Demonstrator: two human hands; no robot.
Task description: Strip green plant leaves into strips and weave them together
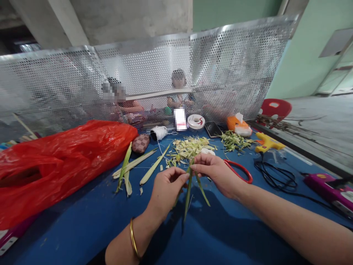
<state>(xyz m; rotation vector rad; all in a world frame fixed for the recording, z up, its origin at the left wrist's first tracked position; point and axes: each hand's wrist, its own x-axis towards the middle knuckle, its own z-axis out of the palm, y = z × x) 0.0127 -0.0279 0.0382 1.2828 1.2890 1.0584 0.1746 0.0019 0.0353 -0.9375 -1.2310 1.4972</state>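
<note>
Head view, with the pinched fingertips as the clock's centre: a perforated metal partition stretches across 12 o'clock, behind a blue tabletop. At 9 o'clock sprawls a crumpled red plastic bag. Both hands meet over the table; the left hand comes in from 7 o'clock, the right hand from 4. A heap of chopped pale-green leaf scraps lies just past them at 12. Between 2 and 3 o'clock rests a yellow glue gun; nearer, at 3, is a red loop handle (its far end is hidden by the right hand). Narrow green leaf strips are pinched between thumb and fingers of each hand, the two grips almost touching. From those tips the strips hang toward 6 and 5 o'clock, splayed apart. Smallest, a gold bangle circles the left wrist at 7.
</note>
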